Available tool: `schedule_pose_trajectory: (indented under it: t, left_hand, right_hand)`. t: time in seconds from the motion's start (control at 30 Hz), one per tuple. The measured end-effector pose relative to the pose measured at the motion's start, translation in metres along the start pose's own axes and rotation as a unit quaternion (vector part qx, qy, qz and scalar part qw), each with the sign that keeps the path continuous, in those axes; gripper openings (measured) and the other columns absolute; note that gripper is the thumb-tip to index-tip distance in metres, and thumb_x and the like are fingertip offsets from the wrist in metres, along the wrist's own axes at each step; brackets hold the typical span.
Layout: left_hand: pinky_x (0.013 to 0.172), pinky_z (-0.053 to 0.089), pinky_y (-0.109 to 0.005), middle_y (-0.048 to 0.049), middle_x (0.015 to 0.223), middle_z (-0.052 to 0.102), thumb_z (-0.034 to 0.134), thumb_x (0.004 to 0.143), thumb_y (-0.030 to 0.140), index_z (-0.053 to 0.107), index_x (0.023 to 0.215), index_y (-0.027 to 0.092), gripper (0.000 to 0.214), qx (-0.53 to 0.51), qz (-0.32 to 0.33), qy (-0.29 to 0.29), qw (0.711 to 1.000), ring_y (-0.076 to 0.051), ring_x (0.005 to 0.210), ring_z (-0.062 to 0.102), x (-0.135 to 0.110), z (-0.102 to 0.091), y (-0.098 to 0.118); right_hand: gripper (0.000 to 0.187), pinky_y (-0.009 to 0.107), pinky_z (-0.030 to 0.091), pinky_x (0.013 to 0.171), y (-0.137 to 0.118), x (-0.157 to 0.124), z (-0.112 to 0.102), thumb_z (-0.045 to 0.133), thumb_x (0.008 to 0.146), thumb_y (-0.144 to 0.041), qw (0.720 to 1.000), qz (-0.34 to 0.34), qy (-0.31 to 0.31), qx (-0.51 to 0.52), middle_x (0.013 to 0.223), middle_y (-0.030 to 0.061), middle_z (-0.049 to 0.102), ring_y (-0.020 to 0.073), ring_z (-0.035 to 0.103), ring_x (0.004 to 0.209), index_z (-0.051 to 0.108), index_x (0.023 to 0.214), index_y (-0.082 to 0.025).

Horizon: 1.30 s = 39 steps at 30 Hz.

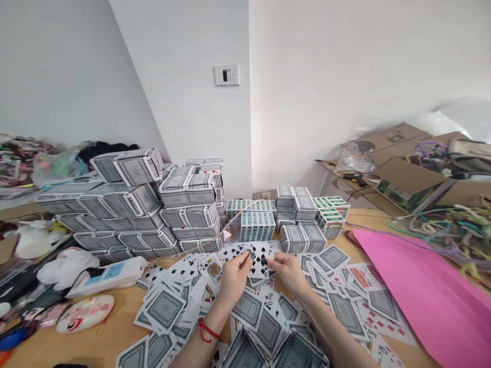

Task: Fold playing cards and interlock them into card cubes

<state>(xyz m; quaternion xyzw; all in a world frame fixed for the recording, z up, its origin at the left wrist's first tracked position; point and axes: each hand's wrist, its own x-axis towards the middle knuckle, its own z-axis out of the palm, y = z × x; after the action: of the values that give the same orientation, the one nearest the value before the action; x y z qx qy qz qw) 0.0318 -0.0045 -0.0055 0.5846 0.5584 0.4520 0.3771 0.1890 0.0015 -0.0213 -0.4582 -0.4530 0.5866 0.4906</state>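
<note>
Face up in front of me is a nine of spades playing card (259,268), pinched at its left edge by my left hand (235,273). The fingers of my right hand (290,273) close on its right edge. Whether more cards lie behind it I cannot tell. Other spade and club cards (230,250) show just behind my left hand. Loose playing cards (164,305), some face up and some face down, spread under and around both forearms. Close to my body stands an open form built of folded cards (245,352), partly cut off by the frame.
Stacked blocks of folded cards (130,202) rise at the left, with smaller stacks (303,237) behind my right hand. Green card boxes (258,226) stand between them. A power strip (111,276) and computer mouse (86,313) lie left; a pink sheet (422,296) lies right.
</note>
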Motion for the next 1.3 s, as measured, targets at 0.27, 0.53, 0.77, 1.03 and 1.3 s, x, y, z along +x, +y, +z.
schedule_pose_trajectory:
  t: [0.27, 0.53, 0.77, 1.03, 1.3]
  left_hand:
    - [0.044, 0.031, -0.023, 0.0018, 0.046, 0.047, 0.051, 0.075, 0.043, 0.07, 0.078, 0.013, 0.036, 0.03, 0.029, 0.036, 0.998, -0.012, 0.044, 0.039, -0.003, 0.005, -0.003]
    - [0.042, 0.028, -0.02, 0.0044, 0.047, 0.039, 0.046, 0.079, 0.039, 0.064, 0.073, 0.013, 0.032, 0.059, 0.063, 0.061, 0.994, -0.008, 0.044, 0.032, -0.006, 0.007, -0.003]
    - [0.046, 0.029, -0.02, 0.0055, 0.047, 0.037, 0.041, 0.082, 0.032, 0.047, 0.061, 0.018, 0.025, 0.136, 0.102, 0.099, 0.98, -0.009, 0.045, 0.037, -0.006, 0.004, 0.0]
    - [0.046, 0.027, -0.022, 0.0049, 0.046, 0.04, 0.038, 0.083, 0.03, 0.039, 0.06, 0.021, 0.024, 0.18, 0.116, 0.109, 0.971, -0.011, 0.043, 0.041, -0.004, 0.002, 0.001]
    - [0.045, 0.025, -0.023, 0.0053, 0.045, 0.038, 0.035, 0.084, 0.03, 0.041, 0.065, 0.021, 0.021, 0.18, 0.106, 0.122, 0.97, -0.013, 0.042, 0.041, 0.001, -0.001, -0.005]
  right_hand:
    - [0.042, 0.025, 0.034, 0.046, 0.006, 0.001, -0.001, 0.069, 0.055, -0.055, 0.999, -0.005, 0.004, -0.031, 0.047, -0.0021, 0.048, 0.0114, 0.043, 0.045, 0.052, 0.049, -0.017]
    - [0.038, 0.026, 0.037, 0.046, 0.003, -0.001, 0.0, 0.068, 0.058, -0.054, 1.0, 0.0, -0.014, -0.023, 0.048, 0.0, 0.053, 0.014, 0.047, 0.046, 0.058, 0.052, -0.017]
    - [0.039, 0.026, 0.037, 0.046, 0.007, -0.003, 0.008, 0.069, 0.057, -0.054, 1.0, 0.0, -0.022, -0.02, 0.047, -0.0012, 0.052, 0.0136, 0.047, 0.047, 0.056, 0.05, -0.018]
    - [0.038, 0.026, 0.038, 0.048, 0.008, -0.002, 0.012, 0.067, 0.059, -0.053, 0.998, -0.019, -0.033, -0.058, 0.045, -0.0015, 0.051, 0.0128, 0.045, 0.046, 0.058, 0.052, -0.017]
    - [0.036, 0.021, 0.028, 0.048, -0.004, -0.007, 0.015, 0.057, 0.071, -0.049, 0.994, -0.026, -0.108, 0.0, 0.051, -0.0051, 0.04, 0.0078, 0.032, 0.048, 0.05, 0.057, -0.017]
